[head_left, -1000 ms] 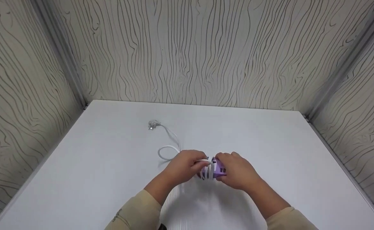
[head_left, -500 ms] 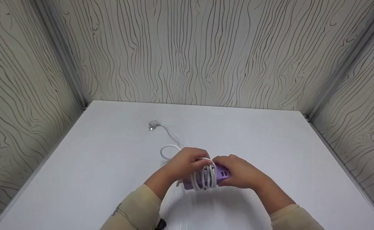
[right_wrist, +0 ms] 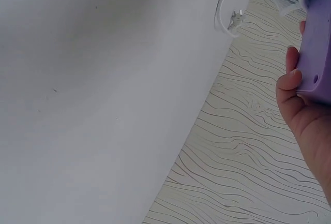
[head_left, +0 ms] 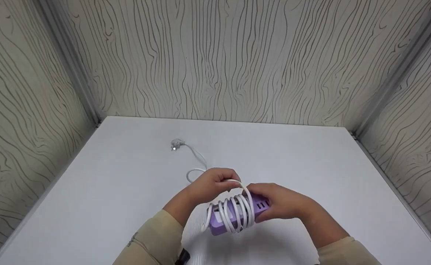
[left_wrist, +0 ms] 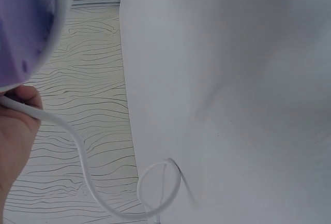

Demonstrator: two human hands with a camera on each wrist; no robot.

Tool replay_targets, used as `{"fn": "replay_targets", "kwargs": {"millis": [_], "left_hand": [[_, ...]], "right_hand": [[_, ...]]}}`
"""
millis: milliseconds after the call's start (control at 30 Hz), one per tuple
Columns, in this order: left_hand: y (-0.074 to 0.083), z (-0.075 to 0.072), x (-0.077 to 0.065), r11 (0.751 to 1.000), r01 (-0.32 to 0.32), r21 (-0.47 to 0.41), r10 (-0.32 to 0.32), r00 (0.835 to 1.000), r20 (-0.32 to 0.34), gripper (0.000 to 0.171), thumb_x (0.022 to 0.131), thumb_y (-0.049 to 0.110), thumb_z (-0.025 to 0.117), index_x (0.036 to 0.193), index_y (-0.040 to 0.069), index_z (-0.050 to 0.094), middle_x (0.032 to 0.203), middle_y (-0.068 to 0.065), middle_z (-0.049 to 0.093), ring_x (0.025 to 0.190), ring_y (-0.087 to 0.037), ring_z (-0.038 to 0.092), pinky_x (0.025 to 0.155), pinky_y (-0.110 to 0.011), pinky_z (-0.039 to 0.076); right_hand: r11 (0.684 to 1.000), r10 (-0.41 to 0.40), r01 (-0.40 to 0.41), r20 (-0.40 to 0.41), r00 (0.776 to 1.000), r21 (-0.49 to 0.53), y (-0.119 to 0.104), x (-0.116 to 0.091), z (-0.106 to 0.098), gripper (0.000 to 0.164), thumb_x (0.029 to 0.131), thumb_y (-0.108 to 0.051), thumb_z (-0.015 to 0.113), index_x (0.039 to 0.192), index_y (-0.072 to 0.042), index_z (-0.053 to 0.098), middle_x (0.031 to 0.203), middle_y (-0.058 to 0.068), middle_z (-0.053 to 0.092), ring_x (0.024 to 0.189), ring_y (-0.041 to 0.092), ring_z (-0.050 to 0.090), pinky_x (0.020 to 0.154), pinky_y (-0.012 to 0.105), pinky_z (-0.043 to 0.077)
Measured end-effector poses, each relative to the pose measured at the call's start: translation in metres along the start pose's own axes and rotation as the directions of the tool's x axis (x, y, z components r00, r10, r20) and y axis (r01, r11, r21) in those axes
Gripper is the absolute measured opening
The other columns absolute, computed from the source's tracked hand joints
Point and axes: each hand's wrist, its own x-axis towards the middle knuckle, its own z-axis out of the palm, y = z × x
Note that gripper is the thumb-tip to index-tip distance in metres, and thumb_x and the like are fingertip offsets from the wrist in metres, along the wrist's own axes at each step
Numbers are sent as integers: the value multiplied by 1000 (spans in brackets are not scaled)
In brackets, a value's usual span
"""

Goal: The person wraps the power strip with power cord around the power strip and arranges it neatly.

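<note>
A purple power strip [head_left: 218,229] with USB ports is held above the table, tilted down to the left. Several turns of its white cord [head_left: 230,217] circle its body. My right hand [head_left: 283,200] grips the strip by its right end; in the right wrist view the thumb and fingertips press on the purple casing [right_wrist: 315,48]. My left hand [head_left: 210,186] pinches the cord just above the strip. In the left wrist view the free cord [left_wrist: 85,167] runs from that hand down into a loop. The plug [head_left: 177,144] lies on the table, farther back and left.
The white table [head_left: 292,154] spreads under both hands. Wood-grain panels [head_left: 215,59] stand behind it and at both sides, with grey metal posts [head_left: 68,59] at the corners. A small black object [head_left: 183,256] shows by the left sleeve.
The power strip has come nearer and turned, so more of its wrapped body shows. My right hand has moved slightly right and down with it. The cord loop has shrunk; the plug stays put.
</note>
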Motion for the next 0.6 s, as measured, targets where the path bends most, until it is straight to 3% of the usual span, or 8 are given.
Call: {"fn": "replay_targets", "kwargs": {"millis": [100,233,433,600], "left_hand": [[-3,1,-1,995,18,-101,-20,1000,-10,14,90,23,57,90,12,66,82,5,59,80,-12,53,75,-29,46],[-8,4,-1,970,29,-240,-36,999,-27,16,91,22,56,95,10,66,89,0,62,86,-17,55,80,-32,46],[-16,10,-2,896,21,-444,-43,998,-39,24,90,16,56,106,1,65,100,-6,65,89,-16,59,77,-28,48],[-3,14,-7,843,29,-537,-66,997,-49,31,90,12,53,115,-6,59,106,-10,65,93,-17,60,79,-27,49]], "right_hand": [[998,-15,15,-1,1000,62,-4,-1,-2,53,70,-25,77,117,-29,51,102,-12,57,90,9,53,81,27,44],[994,-46,50,-35,998,102,-7,-2,-5,55,72,-20,77,120,-21,51,106,-7,58,92,11,53,83,28,44],[988,-79,91,-93,993,125,-9,-3,-7,54,73,-17,76,121,-17,51,109,-4,57,94,12,53,82,28,44],[982,-64,89,-152,986,167,-11,-3,-7,47,76,-23,74,117,-19,51,108,-3,57,93,16,53,80,28,45]]}}
